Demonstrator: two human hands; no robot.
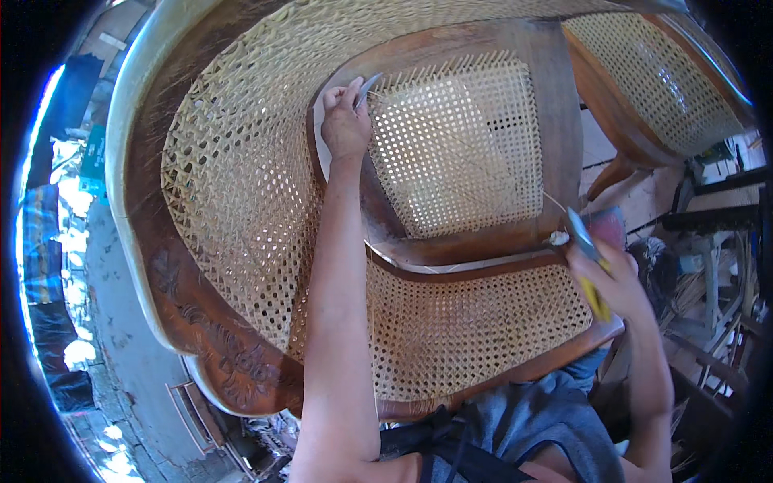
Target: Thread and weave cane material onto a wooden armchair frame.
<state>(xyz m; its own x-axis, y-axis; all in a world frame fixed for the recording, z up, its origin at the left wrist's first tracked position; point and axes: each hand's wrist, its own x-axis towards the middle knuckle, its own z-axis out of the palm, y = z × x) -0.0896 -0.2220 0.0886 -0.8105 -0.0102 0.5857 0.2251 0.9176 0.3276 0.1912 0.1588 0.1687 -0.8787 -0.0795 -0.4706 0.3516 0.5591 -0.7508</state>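
Observation:
A wooden chair seat frame holds a woven cane panel (451, 153) with loose cane ends standing along its far edge. At the panel's far left corner, my left hand (346, 125) is closed around a small pointed metal blade (368, 88). My right hand (612, 278) grips a tool with a grey-blue metal end and a yellow handle (594, 299), held beside the near right corner of the seat. The tool's exact kind is hard to make out. A thin cane strand (554, 199) runs from the panel's right edge toward the tool's tip.
Around the seat curve the chair's cane back (241, 177) and near cane side (475, 330), edged by carved wood (241, 362). A small white lump (558, 237) lies by my right hand. Another cane-panelled piece (664, 84) stands at far right. Clutter fills the right side.

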